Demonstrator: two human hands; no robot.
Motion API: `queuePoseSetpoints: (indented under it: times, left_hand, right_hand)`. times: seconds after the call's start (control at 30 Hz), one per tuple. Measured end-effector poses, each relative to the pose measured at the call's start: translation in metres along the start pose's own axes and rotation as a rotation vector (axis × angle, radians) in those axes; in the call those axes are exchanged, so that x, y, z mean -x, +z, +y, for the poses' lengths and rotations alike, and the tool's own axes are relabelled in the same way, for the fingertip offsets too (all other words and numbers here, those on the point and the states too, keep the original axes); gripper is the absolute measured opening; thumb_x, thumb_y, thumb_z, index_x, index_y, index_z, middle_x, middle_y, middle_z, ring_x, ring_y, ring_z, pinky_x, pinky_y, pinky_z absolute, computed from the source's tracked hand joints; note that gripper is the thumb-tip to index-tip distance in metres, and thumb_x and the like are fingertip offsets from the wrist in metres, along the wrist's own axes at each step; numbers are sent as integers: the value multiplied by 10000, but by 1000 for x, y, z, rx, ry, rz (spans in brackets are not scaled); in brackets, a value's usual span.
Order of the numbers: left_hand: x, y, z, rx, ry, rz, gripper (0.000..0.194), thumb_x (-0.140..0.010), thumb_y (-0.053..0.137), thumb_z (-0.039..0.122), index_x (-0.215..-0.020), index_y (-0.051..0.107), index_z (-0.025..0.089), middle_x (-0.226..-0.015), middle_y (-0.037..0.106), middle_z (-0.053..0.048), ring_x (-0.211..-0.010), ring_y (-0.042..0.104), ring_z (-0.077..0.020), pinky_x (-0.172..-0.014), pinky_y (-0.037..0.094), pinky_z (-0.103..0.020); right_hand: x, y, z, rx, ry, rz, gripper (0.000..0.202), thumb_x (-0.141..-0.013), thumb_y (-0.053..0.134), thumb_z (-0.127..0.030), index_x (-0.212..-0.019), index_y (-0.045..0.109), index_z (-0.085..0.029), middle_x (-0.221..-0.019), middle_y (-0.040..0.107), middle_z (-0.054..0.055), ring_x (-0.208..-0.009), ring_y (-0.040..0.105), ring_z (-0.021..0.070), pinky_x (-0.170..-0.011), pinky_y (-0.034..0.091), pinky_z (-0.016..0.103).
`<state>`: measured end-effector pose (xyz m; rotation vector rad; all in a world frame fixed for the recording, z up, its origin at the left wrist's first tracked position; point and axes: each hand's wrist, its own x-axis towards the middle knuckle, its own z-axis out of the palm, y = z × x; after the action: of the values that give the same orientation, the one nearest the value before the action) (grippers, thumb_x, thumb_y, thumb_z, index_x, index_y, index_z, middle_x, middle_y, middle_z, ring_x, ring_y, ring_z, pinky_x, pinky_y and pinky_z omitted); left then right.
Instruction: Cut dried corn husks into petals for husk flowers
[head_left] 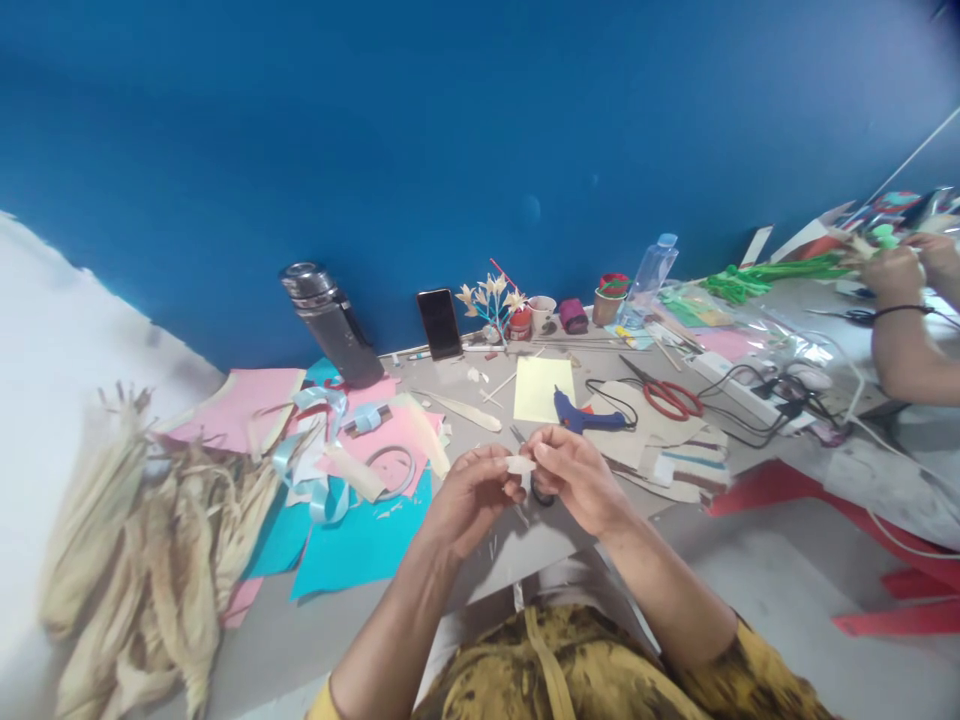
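A small pale piece of husk (520, 465) is pinched between my two hands above the table's front part. My left hand (476, 495) grips its left end with closed fingers. At its right end, the closed fingers of my right hand (574, 478) touch it. Dark-handled scissors (541, 492) lie behind and partly under my right hand. Just beyond the hands are a blue glue gun (589, 413), a yellow paper square (543, 390) and a long husk strip (469, 410).
Dried husks (172, 560) are heaped at left, near blue paper (360, 540) and ribbon. A flask (334, 325), phone (439, 324), husk flowers (491, 300) and bottle (655, 270) stand along the wall. Red-handled scissors (671, 398) and cables lie right; another person's hands (896, 275) work far right.
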<state>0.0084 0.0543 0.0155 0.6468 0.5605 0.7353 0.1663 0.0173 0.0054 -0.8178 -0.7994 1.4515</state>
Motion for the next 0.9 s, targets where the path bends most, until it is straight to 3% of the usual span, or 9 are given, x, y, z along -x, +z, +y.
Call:
queuePoseSetpoints:
  times: [0.27,0.47,0.6,0.77,0.9]
  left_hand:
    - [-3,-2,0,96,-34,-70,156,-729,702,190,-636,585,147,-591,528,-4,-587,483,-112,-643,441,-272]
    - [1,-3,0,132,-1,64,246,-746,706,374,-716,640,139,-634,553,-8,-591,529,-138,-614,460,-303]
    - [6,2,-3,-49,66,124,185,-678,775,253,-717,640,133,-616,564,7,-577,521,-109,-607,434,-250]
    - [2,3,-3,-67,96,180,168,-630,784,197,-676,638,127,-620,590,7,-542,496,-81,-583,416,-225]
    - [1,2,-4,-69,111,192,156,-624,774,199,-660,642,125,-625,595,0,-548,504,-86,-576,415,-224]
  right_hand:
    - [1,2,2,95,-8,19,303,-728,835,-330,-831,607,-159,-696,638,4,-506,473,63,-458,323,182]
    - [-2,-1,7,78,-20,71,302,-690,846,-317,-810,614,-166,-704,623,-9,-494,420,54,-436,269,186]
    - [-1,-2,9,146,-31,83,290,-695,841,-315,-816,623,-166,-675,598,-15,-511,413,66,-449,279,194]
    - [2,-2,9,172,-48,41,274,-786,776,-389,-878,647,-165,-668,577,-13,-496,372,68,-450,283,205]
    - [4,0,10,236,-84,67,285,-742,820,-345,-868,635,-169,-706,594,-12,-542,468,78,-486,362,200]
